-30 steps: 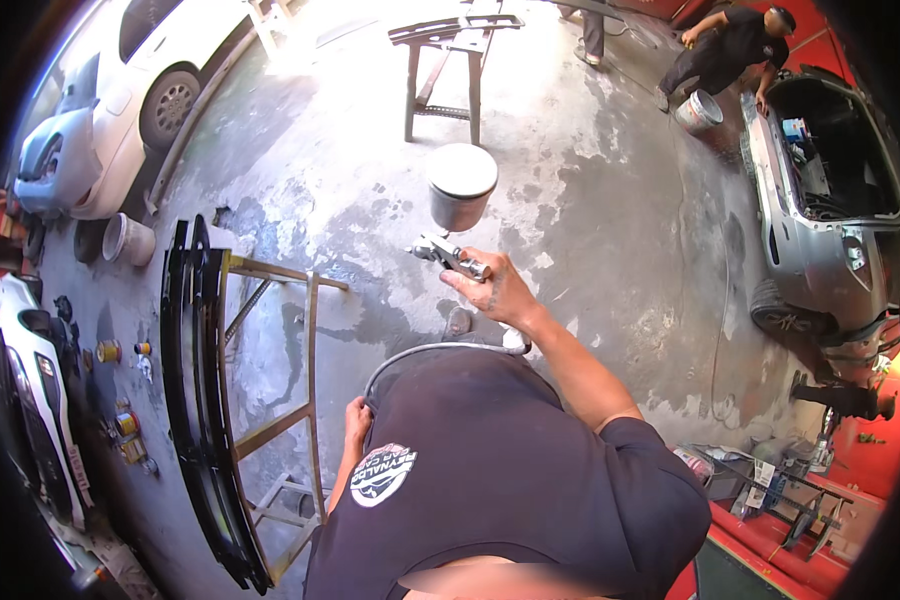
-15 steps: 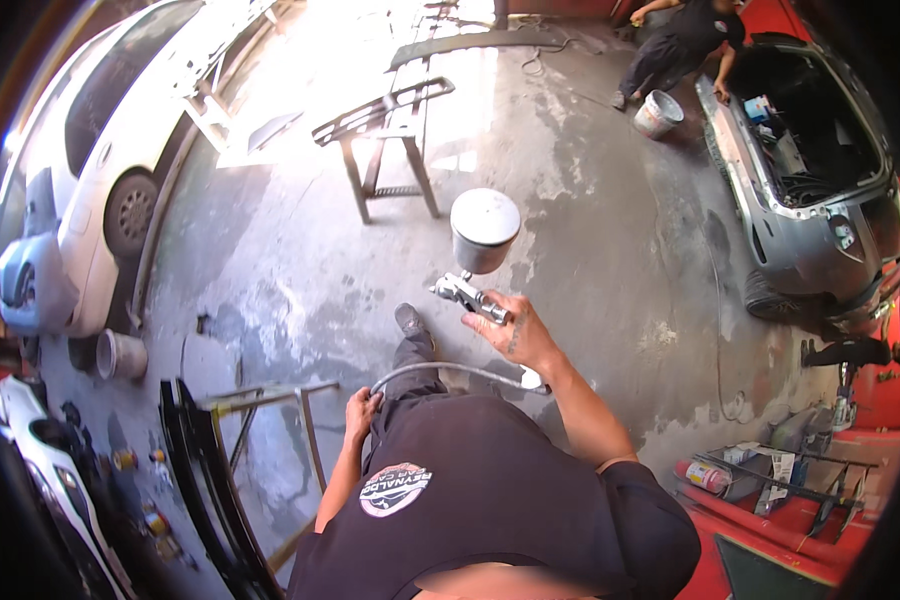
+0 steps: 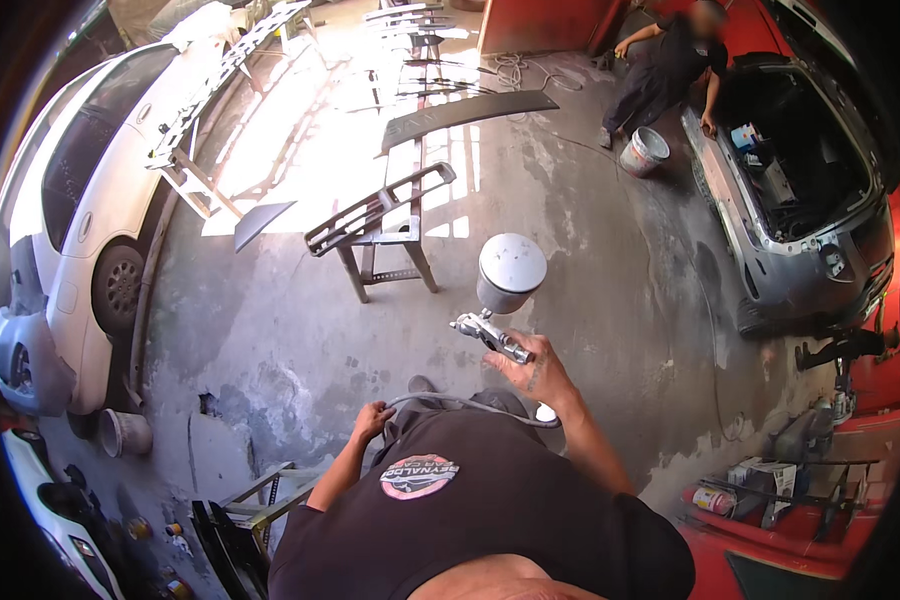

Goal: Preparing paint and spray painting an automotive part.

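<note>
Right grip [image 3: 538, 370] clamped on the spray gun [image 3: 492, 336], left grip [image 3: 373, 420] closed round the hose [image 3: 462, 402]
Gun's held out front over the floor [image 3: 610, 370], with its pale cup [image 3: 511, 270] sitting above it. Hose runs across from the left grip toward the right forearm [image 3: 592, 445]. Past the gun there's a black frame [image 3: 372, 213] on a stand [image 3: 422, 270], then further out a bucket [image 3: 645, 153] beside a co-worker [image 3: 660, 80] at the grey car [image 3: 820, 275]. White car [image 3: 78, 275] is off to the left.

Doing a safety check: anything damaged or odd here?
The grey car at right looks partly stripped: a big opening gapes uncovered. The floor is patchy, with a dark, hole-like spot at left. The spray gun in the right hand shows nothing odd.
</note>
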`<state>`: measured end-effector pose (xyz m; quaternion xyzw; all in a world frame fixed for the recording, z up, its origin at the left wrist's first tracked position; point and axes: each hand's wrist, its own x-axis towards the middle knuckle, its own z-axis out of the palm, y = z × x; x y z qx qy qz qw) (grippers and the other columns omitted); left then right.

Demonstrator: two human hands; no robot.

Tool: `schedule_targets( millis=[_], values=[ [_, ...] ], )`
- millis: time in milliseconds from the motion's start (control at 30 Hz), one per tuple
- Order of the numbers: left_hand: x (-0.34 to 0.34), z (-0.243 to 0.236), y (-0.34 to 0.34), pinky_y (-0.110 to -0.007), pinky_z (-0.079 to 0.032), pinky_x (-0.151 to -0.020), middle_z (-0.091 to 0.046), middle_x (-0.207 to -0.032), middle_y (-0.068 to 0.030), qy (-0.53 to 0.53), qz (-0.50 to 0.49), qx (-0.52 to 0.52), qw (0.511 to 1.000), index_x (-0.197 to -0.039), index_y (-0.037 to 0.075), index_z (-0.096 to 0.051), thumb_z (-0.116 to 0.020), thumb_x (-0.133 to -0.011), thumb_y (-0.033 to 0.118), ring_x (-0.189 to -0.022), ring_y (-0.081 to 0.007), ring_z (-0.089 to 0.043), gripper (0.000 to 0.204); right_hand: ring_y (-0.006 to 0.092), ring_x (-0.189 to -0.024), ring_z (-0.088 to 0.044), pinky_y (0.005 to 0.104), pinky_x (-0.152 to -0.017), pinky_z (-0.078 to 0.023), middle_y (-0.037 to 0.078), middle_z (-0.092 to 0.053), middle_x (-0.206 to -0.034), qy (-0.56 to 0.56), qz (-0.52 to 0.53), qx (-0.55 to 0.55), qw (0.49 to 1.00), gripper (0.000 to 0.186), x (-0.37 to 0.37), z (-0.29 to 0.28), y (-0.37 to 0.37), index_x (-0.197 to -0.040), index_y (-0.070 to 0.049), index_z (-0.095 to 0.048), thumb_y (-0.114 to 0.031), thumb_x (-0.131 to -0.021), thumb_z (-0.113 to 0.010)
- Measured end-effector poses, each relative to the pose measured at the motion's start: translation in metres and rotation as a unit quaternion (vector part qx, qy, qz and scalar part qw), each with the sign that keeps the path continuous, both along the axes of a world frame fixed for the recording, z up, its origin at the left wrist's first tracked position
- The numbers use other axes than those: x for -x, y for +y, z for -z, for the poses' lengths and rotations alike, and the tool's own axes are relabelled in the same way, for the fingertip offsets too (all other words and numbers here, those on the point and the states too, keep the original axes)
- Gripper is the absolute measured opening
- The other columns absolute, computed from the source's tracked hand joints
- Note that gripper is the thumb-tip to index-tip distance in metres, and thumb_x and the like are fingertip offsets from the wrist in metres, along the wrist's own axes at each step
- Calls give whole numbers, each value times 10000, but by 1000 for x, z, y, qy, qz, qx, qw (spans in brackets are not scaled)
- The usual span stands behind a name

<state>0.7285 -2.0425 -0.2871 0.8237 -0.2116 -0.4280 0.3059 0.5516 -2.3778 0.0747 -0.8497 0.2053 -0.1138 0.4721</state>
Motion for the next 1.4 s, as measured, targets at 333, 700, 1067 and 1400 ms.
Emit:
schedule_targets(
  millis=[333,700,1067,1400],
  values=[
    [-29,-28,-109,-485,-519,-811,-729,-949,-216,-9,26,-23,999,-1087,62,-735,-715,-901,444,-933,-390,-701,425,260,-617,-644,360,-624,-495,176,-657,-705,9,-26,16,999,320,-71,-7,-80,-1127,38,-691,-164,-894,-778],
    [-9,36,-118,-446,-501,-704,-694,-784,-199,24,-161,-43,986,-966,-16,-705,-738,-862,182,-740,-297,-680,225,171,-577,-560,339,-600,-469,131,-647,-699,-26,-137,-22,990,352,-151,10,-202,-1159,29,-688,-158,-877,-787],
    [-38,-12,-212,-463,-509,-811,-710,-960,-247,-56,-169,-98,979,-1087,7,-699,-706,-914,321,-950,-391,-690,359,168,-575,-550,351,-590,-458,130,-594,-670,-11,-155,-51,987,366,-163,12,-272,-1181,9,-692,-212,-903,-782],
    [-92,44,-219,-477,-524,-758,-713,-905,-251,-50,-70,-70,994,-1041,20,-724,-746,-865,354,-881,-425,-697,379,152,-587,-524,349,-583,-459,120,-574,-657,29,-28,-74,996,313,-158,10,-278,-1154,3,-706,-210,-930,-749]
  ],
)
